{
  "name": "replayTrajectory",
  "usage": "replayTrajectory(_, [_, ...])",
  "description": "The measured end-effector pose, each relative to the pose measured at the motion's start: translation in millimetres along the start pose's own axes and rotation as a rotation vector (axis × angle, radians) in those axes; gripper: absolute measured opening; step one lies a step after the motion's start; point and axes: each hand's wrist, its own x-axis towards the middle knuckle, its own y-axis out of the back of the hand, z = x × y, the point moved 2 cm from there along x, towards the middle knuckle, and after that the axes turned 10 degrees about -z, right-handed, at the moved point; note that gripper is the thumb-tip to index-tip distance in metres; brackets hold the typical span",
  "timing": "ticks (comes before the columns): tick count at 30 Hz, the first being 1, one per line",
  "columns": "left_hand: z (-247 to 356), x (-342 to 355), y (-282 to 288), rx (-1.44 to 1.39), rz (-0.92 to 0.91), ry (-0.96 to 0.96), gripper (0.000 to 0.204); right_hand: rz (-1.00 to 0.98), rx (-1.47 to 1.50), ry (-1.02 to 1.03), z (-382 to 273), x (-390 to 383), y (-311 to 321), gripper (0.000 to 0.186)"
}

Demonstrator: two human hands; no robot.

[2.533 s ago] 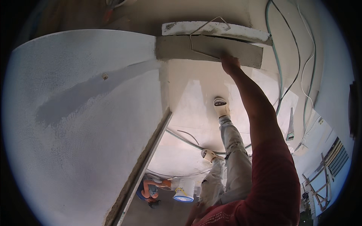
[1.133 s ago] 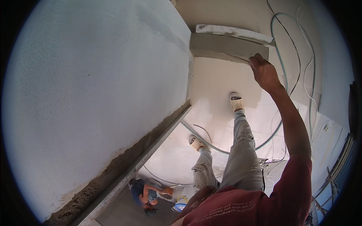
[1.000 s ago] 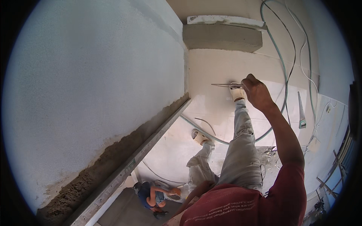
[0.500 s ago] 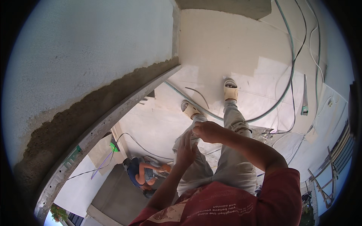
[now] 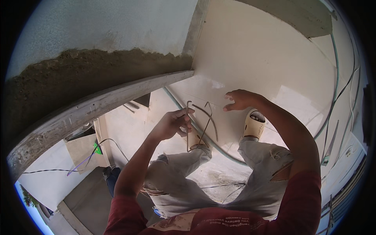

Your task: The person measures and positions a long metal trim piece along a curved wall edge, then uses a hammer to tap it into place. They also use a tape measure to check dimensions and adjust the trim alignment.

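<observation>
My left hand (image 5: 175, 124) pinches a thin bent metal rod (image 5: 188, 135) between thumb and fingers. The rod has two long arms joined low down, and their upper tips are hooked over. It hangs in the air above my left sandal (image 5: 201, 141). To the right, my right hand (image 5: 241, 100) reaches forward with its fingers apart and nothing in it. Left of both hands runs a long straight board (image 5: 117, 94) along the lower edge of the wall, beneath a band of wet dark mortar (image 5: 117, 68).
A green hose (image 5: 174, 98) and a dark curved strip (image 5: 213, 124) lie on the pale floor by my feet. More cables and hose (image 5: 336, 90) run along the right. At lower left, part of another person (image 5: 112, 178) shows beyond my left arm.
My hands were together by my left knee; now they are apart and farther forward, with the bent rod visible in the left. My knees are more bent, and the view has turned.
</observation>
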Motion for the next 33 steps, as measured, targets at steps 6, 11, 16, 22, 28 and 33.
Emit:
replayTrajectory(6, [-20.5,28.9,56.7,-0.178,-0.092,-0.03,0.042,-0.128,0.327,0.054,28.7,64.8,-28.0,0.067])
replayTrajectory(11, [-71.1,61.8,99.7,-0.207,-0.004,-0.168,0.032,-0.382,0.778,-0.001,33.5,81.5,-36.9,0.039])
replayTrajectory(16, [-127.6,66.0,126.3,-0.14,0.2,-0.076,0.035,-0.177,0.962,-0.016,8.3,78.5,-20.5,0.031])
replayTrajectory(22, [-143.8,71.7,167.0,-0.105,0.379,-0.19,0.035,-0.153,0.926,0.069,-48.9,87.5,-33.8,0.026])
replayTrajectory(28, [-127.4,77.7,201.2,0.062,0.704,-0.203,0.028,-0.159,0.946,0.184,-86.4,118.7,-27.6,0.023])
replayTrajectory(33, [-158.0,78.4,251.8,0.519,1.133,-0.22,0.032,-0.105,1.065,0.325,-106.5,167.4,-45.9,0.023])
